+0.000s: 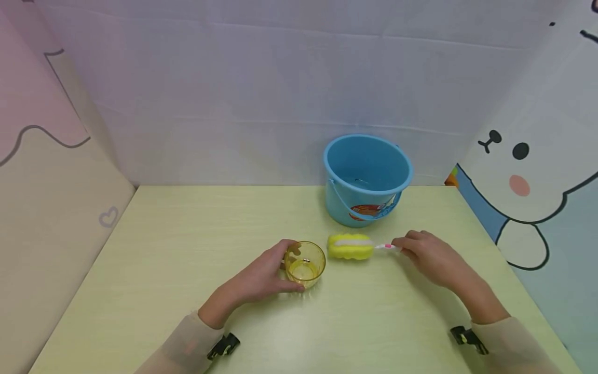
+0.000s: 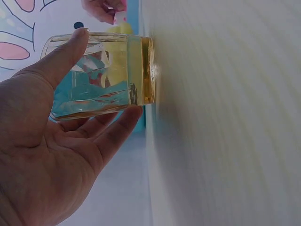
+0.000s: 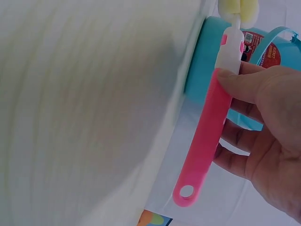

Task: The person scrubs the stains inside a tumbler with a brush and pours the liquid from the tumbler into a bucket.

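A clear amber drinking glass (image 1: 304, 267) stands upright at the middle of the table, its mouth facing up. My left hand (image 1: 268, 275) grips it from the left, thumb on the near side and fingers round the far side. In the left wrist view the glass (image 2: 103, 70) shows faceted walls and a thick base close to the tabletop. To its right, my right hand (image 1: 432, 259) pinches a sponge bottle brush (image 1: 350, 246) by its handle. The brush's yellow and white head points left toward the glass. Its pink handle (image 3: 202, 141) has a hole at the end, seen in the right wrist view.
A blue bucket (image 1: 345, 202) with its handle hanging down in front stands behind the brush, near the back wall. Pale wood-grain tabletop (image 1: 196, 228) spreads around the hands. White and printed cloth panels (image 1: 233, 104) enclose the table at the back and sides.
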Motion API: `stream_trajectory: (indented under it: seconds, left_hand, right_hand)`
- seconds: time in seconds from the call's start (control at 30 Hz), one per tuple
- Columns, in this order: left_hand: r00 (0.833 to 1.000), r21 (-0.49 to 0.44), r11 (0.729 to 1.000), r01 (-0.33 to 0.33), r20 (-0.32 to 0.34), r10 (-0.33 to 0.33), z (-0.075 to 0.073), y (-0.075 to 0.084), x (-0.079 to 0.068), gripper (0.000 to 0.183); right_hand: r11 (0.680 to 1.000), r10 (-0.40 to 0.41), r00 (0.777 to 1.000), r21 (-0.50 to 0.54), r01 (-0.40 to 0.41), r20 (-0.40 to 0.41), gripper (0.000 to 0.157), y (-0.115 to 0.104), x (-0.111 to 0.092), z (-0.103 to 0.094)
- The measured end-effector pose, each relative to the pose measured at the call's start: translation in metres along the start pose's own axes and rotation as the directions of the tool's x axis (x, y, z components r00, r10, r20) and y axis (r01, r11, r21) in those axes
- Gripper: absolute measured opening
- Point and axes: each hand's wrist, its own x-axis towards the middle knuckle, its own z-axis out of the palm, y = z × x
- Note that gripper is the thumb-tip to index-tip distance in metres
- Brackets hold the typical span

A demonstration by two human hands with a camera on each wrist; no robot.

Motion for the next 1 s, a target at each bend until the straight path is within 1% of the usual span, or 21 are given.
stream_trajectory:
  seconds: [0.23, 0.43, 0.77, 1.0]
  left_hand:
    - [1.000, 0.012, 1.000, 0.012, 0.002, -0.012, -0.002, 0.007, -0.001, 0.091]
    - [1.000, 0.022, 1.000, 0.015, 0.006, -0.015, -0.004, 0.012, -0.001, 0.091]
    - [1.000, 0.032, 0.999, 0.007, 0.005, -0.008, -0.004, 0.010, 0.000, 0.091]
    - [1.000, 0.033, 0.999, -0.004, 0.003, 0.004, -0.004, 0.009, 0.000, 0.090]
  right_hand:
    - [1.000, 0.017, 1.000, -0.005, -0.017, 0.024, 0.032, 0.002, -0.001, 0.002]
    - [1.000, 0.019, 0.999, 0.014, -0.020, 0.033, 0.031, 0.001, 0.000, -0.001]
    - [1.000, 0.019, 0.999, 0.006, -0.019, 0.037, 0.032, 0.003, 0.000, 0.005]
    - [0.999, 0.035, 0.998, 0.039, -0.038, 0.059, 0.032, 0.004, 0.000, 0.007]
